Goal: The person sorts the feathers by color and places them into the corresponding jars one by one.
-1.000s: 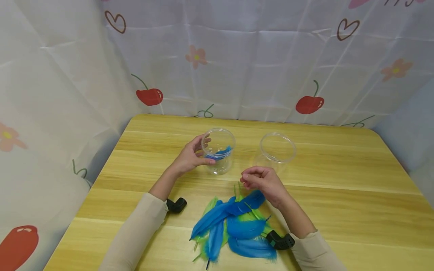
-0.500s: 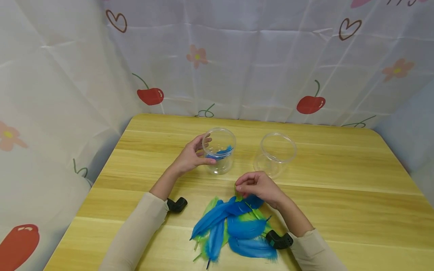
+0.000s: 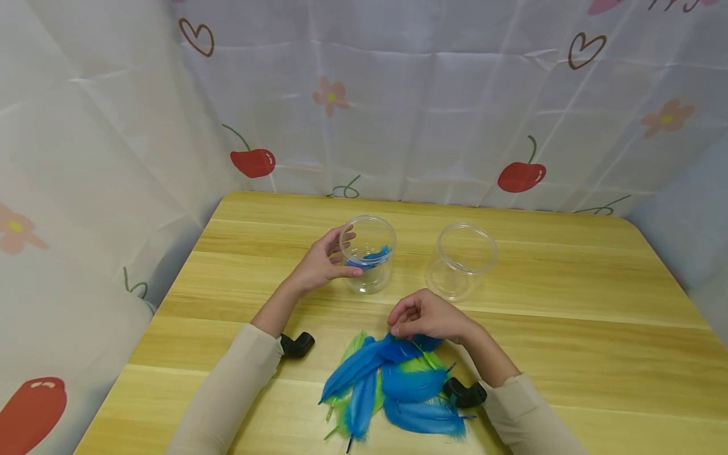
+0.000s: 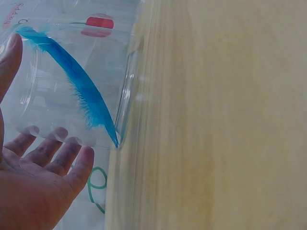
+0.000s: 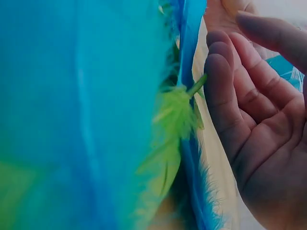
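Right hand (image 3: 435,316), fingers loose and seemingly empty, is hovering at the feather pile (image 3: 414,383) on the worktop (image 3: 569,303); left hand (image 3: 320,265) is grasping a clear cup (image 3: 378,278). Clean lifting is probably calling for a pinch on one bare quill (image 5: 196,85).

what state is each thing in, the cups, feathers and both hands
left cup: upright, uncovered
right cup: upright, uncovered, no feather showing inside
blue feather: slanted inside left cup
feather pile: loose, blue and green overlapping
left hand: holding left cup
right hand: at the pile, thumb apart from fingertips
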Motion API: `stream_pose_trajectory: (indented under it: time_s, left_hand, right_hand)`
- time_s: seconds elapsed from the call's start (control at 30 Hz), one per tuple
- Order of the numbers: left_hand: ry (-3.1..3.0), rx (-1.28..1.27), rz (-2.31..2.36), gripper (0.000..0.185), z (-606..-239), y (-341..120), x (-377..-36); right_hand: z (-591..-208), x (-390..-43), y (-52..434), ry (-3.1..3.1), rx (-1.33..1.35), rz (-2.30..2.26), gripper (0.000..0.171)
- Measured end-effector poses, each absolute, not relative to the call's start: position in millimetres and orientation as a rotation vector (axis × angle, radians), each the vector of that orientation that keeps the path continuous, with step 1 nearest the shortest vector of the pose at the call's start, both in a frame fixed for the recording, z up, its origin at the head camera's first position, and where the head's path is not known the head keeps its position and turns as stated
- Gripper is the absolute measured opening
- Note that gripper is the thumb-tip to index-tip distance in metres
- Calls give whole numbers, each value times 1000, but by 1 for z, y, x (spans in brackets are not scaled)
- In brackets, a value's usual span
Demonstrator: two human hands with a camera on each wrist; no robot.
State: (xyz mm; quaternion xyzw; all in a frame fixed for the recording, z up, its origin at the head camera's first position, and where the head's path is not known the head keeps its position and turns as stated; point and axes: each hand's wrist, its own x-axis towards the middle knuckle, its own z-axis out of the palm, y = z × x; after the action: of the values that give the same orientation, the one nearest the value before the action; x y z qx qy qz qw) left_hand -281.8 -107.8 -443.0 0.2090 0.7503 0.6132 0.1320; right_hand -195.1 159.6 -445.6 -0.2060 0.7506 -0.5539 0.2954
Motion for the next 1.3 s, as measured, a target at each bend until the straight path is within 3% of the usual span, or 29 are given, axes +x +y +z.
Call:
stream_pose_trajectory:
  time_s: [1.3]
  left_hand:
    - [2180, 611, 1777, 93, -444, -108, -283]
  right_hand:
    - [-437, -208, 143, 1877, -891, -1199, 17]
